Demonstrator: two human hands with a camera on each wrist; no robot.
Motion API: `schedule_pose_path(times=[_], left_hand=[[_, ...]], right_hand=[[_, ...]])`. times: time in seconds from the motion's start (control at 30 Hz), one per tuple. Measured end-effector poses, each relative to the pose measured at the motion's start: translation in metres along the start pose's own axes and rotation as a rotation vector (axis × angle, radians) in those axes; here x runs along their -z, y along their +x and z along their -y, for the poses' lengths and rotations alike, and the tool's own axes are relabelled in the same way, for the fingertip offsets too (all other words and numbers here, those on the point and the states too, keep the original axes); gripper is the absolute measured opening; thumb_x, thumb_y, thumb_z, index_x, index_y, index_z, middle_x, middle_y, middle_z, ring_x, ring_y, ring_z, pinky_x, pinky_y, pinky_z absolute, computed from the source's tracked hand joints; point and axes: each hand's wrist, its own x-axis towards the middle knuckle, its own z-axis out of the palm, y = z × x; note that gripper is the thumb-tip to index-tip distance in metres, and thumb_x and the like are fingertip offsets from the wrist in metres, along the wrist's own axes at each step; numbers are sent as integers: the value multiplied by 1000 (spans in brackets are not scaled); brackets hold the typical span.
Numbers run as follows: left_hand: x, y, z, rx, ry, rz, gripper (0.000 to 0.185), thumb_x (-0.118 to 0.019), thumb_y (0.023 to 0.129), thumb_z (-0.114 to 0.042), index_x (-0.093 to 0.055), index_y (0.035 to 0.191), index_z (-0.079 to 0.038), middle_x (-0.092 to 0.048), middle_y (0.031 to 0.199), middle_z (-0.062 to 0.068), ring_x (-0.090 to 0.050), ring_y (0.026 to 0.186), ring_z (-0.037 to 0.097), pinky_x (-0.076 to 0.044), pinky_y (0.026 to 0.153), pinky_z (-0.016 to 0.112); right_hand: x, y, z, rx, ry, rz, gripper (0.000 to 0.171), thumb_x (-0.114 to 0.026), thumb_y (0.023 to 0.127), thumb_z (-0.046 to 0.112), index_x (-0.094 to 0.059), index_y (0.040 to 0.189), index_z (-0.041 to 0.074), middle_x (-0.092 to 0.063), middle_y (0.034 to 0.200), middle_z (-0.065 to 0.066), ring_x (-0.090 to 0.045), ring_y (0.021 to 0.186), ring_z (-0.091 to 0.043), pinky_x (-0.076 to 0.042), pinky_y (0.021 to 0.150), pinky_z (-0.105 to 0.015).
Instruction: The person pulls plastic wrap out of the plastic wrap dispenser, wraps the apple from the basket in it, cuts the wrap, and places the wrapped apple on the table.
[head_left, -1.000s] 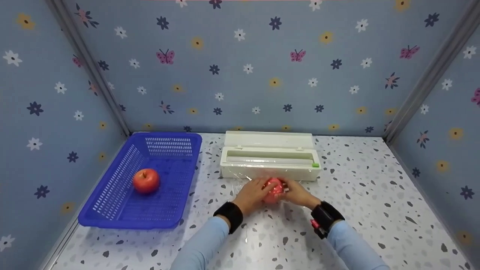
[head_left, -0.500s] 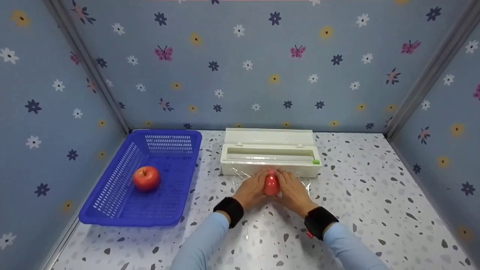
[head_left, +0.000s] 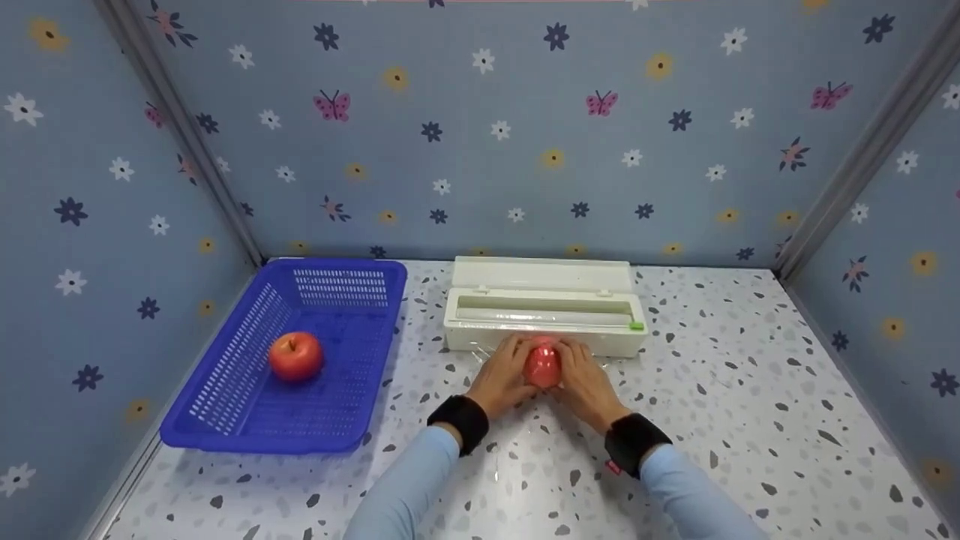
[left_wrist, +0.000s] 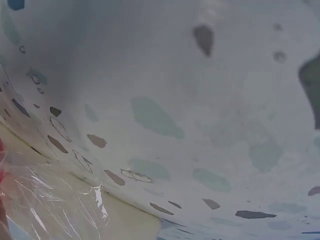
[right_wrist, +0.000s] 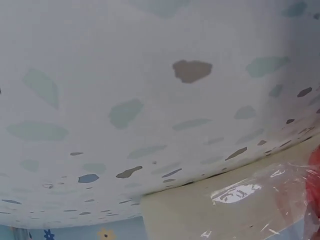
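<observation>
Both hands hold a shiny red fruit (head_left: 543,364) from either side, close in front of the cling film box. The left hand (head_left: 502,379) curls round its left side, the right hand (head_left: 586,384) round its right. Clear cling film (left_wrist: 55,200) covers the fruit and stretches beside it, creased and glinting in the left wrist view. In the right wrist view, film (right_wrist: 250,195) spreads next to the red fruit (right_wrist: 314,185) at the edge. The white cling film box (head_left: 480,339) has its lid raised and a film roll (head_left: 540,316) inside. The fruit's underside is hidden.
A blue plastic basket (head_left: 352,431) stands at the left with a red apple (head_left: 296,357) in it. A green slide (head_left: 636,325) sits at the box's right end. Patterned panels (head_left: 480,135) enclose the speckled table (head_left: 720,420) at the back and sides.
The hands have shifted slightly forward with the fruit, towards the box. The right hand has turned from the fruit's far right to lie along its side. Basket and apple stay put.
</observation>
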Motion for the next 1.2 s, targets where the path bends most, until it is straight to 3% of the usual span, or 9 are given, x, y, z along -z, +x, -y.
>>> schedule_pose_path(times=[0.27, 0.53, 0.77, 0.97, 1.2], left_hand=[[1, 5, -2, 74, -32, 12, 71, -80, 65, -22, -46, 127, -15, -48, 124, 6, -50, 115, 19, -41, 100, 32], [2, 7, -2, 89, -39, 16, 66, -78, 68, -24, -47, 125, -13, -49, 119, 4, -51, 112, 16, -42, 99, 28], [4, 10, -1, 117, -125, 41, 65, -78, 69, -19, -46, 126, -15, -49, 118, 4, -52, 111, 17, -42, 98, 30], [2, 10, -1, 172, -203, 71, 68, -77, 69, -14, -45, 128, -15, -49, 120, 4, -52, 112, 19, -43, 98, 33], [4, 10, -1, 255, -317, 118, 71, -77, 69, -12, -44, 132, -16, -46, 125, 5, -50, 116, 21, -42, 99, 36]], right_hand=[[2, 1, -3, -35, 75, -11, 72, -81, 65, 14, -45, 125, 0, -48, 125, -17, -50, 114, -29, -44, 97, -40], [4, 4, -4, -44, 111, -17, 72, -83, 63, 19, -48, 124, 2, -50, 126, -14, -51, 115, -28, -42, 99, -39], [6, 9, -7, -56, 169, 4, 71, -83, 63, 17, -49, 124, 4, -51, 124, -11, -51, 115, -26, -42, 99, -37], [5, 10, -10, -55, 222, -7, 71, -83, 62, 15, -51, 124, 3, -52, 124, -11, -52, 115, -25, -43, 98, -35], [3, 10, -10, -99, 265, 46, 76, -82, 64, 21, -47, 130, 4, -50, 128, -12, -50, 118, -26, -41, 100, -37]])
